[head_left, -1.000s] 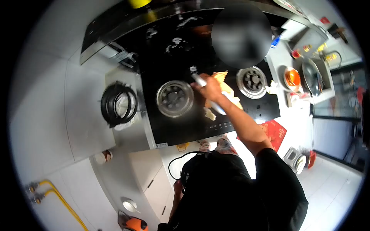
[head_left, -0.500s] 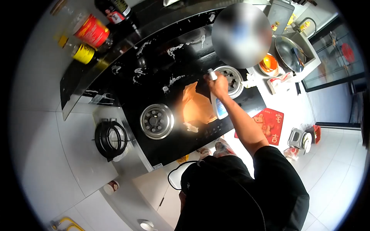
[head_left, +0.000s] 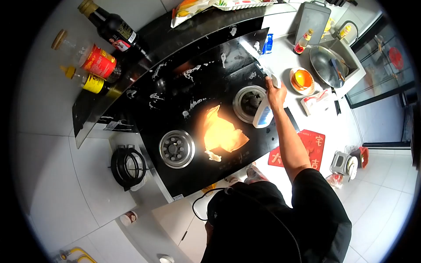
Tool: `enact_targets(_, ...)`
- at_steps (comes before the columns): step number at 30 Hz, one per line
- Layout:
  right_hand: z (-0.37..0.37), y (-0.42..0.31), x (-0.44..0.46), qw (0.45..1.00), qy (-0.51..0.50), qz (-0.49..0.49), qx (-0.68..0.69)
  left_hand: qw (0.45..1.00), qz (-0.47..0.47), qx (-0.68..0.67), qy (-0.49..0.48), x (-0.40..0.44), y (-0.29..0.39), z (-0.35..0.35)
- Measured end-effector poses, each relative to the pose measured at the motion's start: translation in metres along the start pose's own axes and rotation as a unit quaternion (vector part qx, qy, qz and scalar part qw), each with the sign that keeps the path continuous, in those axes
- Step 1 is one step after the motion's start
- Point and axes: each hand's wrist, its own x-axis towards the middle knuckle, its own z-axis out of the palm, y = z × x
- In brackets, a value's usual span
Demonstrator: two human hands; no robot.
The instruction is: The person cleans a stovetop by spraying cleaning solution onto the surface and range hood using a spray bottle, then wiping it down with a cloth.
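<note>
My right hand (head_left: 276,95) is closed around the neck of a white spray bottle (head_left: 264,114), held over the right burner (head_left: 250,104) of a black gas cooktop (head_left: 175,182). The bottle's nozzle points up and away from me. An orange cloth (head_left: 222,133), brightly lit, lies crumpled between the right burner and the left burner (head_left: 176,149). White foam streaks (head_left: 191,73) mark the dark glossy panel behind. Only a sliver of my left hand (head_left: 209,230) shows beside my black clothing; its fingers are hidden.
Several bottles, including a dark sauce bottle (head_left: 115,27), stand on the ledge at upper left. A pan support (head_left: 128,167) rests left of the cooktop. To the right are an orange bowl (head_left: 302,80), a lidded pan (head_left: 326,65) and a sink (head_left: 357,65).
My right hand has carried the spray bottle to the right and away from me, from beside the orange cloth to the right burner's far side. The view has shifted slightly.
</note>
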Motion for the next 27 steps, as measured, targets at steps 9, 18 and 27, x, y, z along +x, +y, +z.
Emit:
enact_targets(9, 0.002, -0.099, 0.018, 0.973, -0.016, -0.098, 0.207, 1.000, -0.005, -0.009, 0.002, -0.006, 0.012, 0.019)
enact_targets(18, 0.038, -0.099, 0.006, 0.976, -0.151, -0.100, 0.125, 1.000, -0.015, -0.018, 0.004, -0.012, 0.020, 0.028)
enact_targets(27, 0.033, -0.068, 0.039, 0.992, -0.084, -0.049, 0.077, 0.999, -0.029, -0.044, 0.012, -0.016, 0.026, 0.036)
